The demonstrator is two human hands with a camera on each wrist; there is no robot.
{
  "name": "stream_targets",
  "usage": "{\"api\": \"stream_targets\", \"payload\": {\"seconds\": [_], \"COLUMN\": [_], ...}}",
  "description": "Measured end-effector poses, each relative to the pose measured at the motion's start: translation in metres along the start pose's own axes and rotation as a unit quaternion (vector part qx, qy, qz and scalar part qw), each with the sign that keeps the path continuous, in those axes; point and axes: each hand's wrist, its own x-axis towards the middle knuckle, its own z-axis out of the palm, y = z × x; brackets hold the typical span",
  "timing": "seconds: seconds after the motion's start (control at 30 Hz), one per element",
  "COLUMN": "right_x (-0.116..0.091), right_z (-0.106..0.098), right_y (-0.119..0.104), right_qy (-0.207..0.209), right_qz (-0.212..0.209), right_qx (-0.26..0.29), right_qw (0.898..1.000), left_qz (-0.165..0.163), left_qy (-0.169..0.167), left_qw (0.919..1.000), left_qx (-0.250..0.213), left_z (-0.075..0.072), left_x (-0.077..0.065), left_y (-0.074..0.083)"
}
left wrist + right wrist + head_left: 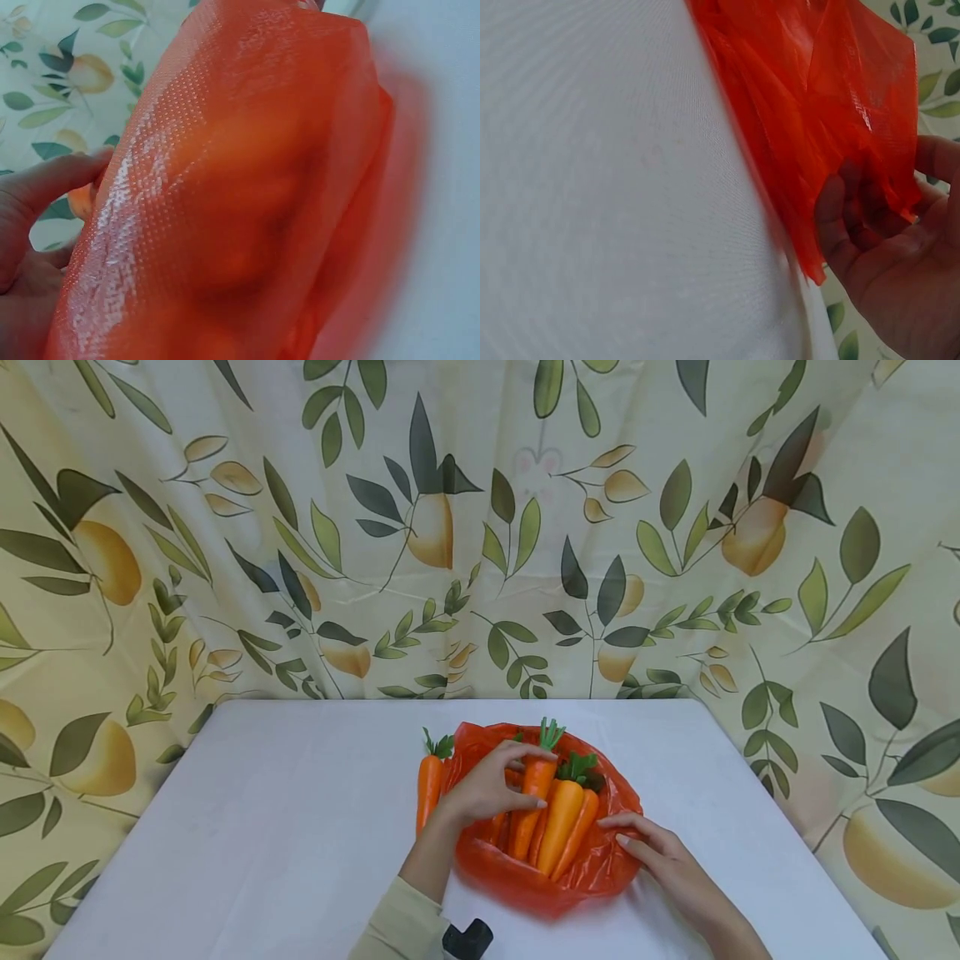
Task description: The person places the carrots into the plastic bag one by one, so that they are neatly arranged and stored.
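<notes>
An open red plastic bag (517, 887) lies on the table, with several orange carrots (562, 818) inside, some with green tops. My left hand (486, 782) reaches over the bag's left side and grips one carrot (537, 781) near its leafy end, thumb and fingers on either side. In the left wrist view, the bag's wall (225, 187) hides most of that grip. At the bag's right edge is my right hand (663, 852). Its curled fingers (832, 217) hold the bag's rim in the right wrist view. Another carrot (429, 781) lies outside, left of the bag.
The white-covered table (300, 793) extends on both sides of the bag. Behind it hangs a curtain (480, 527) printed with leaves and fruit. A black device (468, 937) sits by the left wrist, at the bottom of the head view.
</notes>
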Motion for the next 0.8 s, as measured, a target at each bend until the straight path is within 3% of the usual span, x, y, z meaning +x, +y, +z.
{"api": "stream_targets", "payload": {"seconds": [0.3, 0.8], "right_x": [0.001, 0.002], "right_z": [0.0, -0.001], "right_y": [0.0, -0.001], "right_qy": [-0.001, -0.006], "right_qz": [0.005, 0.021], "right_qx": [0.002, 0.011], "right_qw": [1.0, 1.0], "left_qz": [-0.018, 0.001], "left_qy": [0.002, 0.018], "left_qw": [0.9998, 0.9998], "left_qx": [0.008, 0.003], "left_z": [0.009, 0.022], "left_x": [-0.002, -0.005], "left_y": [-0.01, -0.015]}}
